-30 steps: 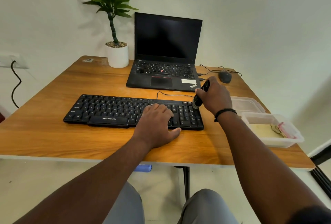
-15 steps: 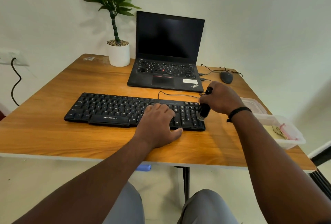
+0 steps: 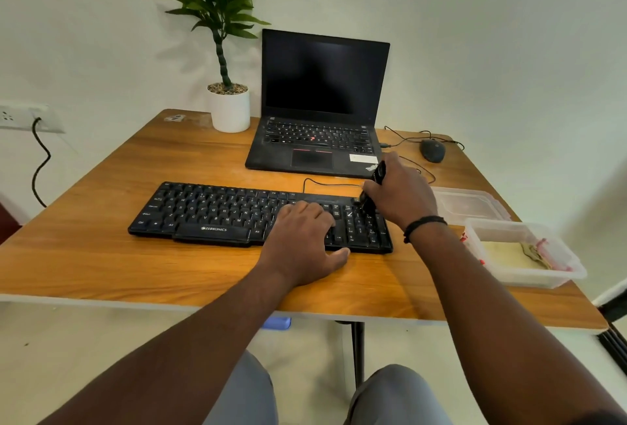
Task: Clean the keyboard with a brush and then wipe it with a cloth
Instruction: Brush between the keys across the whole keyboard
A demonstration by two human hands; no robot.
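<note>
A black wired keyboard (image 3: 217,212) lies across the middle of the wooden table (image 3: 101,255). My left hand (image 3: 303,241) rests flat on its right-centre keys, thumb on the table in front of it. My right hand (image 3: 402,195) grips a black brush (image 3: 371,192) at the keyboard's far right end, bristles down on the top of the number pad. A yellowish cloth (image 3: 509,255) lies inside a clear plastic box (image 3: 529,275) at the table's right edge.
An open black laptop (image 3: 319,112) stands behind the keyboard, a potted plant (image 3: 229,105) to its left and a dark mouse (image 3: 432,150) with cables to its right. The clear box lid (image 3: 471,202) lies behind the box. A wall socket (image 3: 20,117) sits left.
My right hand drew the brush down the number pad towards me, then went back up to the pad's top rows. My left hand stayed on the keys.
</note>
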